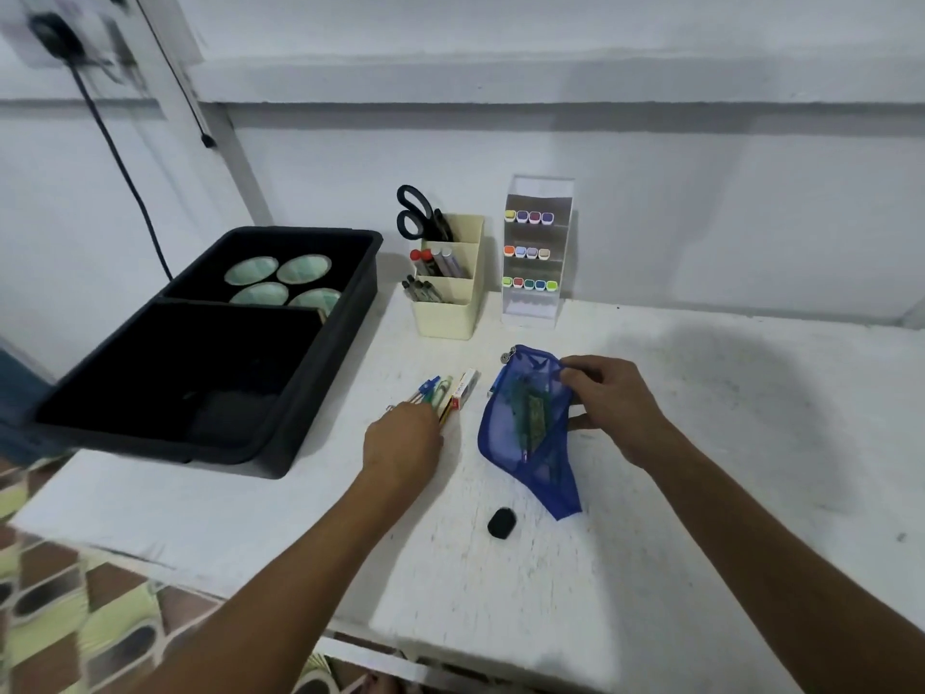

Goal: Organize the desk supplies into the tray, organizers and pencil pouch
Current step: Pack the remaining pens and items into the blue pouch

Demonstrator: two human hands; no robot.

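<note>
Gripping a bundle of coloured pens and pencils (440, 393) with left hand (403, 438), pinching blue mesh zip pouch (525, 423) with right hand (608, 405) on white surface (701, 393); black oval eraser (501, 522) nearby, black plastic tray (210, 343) left.

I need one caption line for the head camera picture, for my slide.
Right hand holds the blue mesh pouch open while left hand gathers loose pens on the white desk.
</note>
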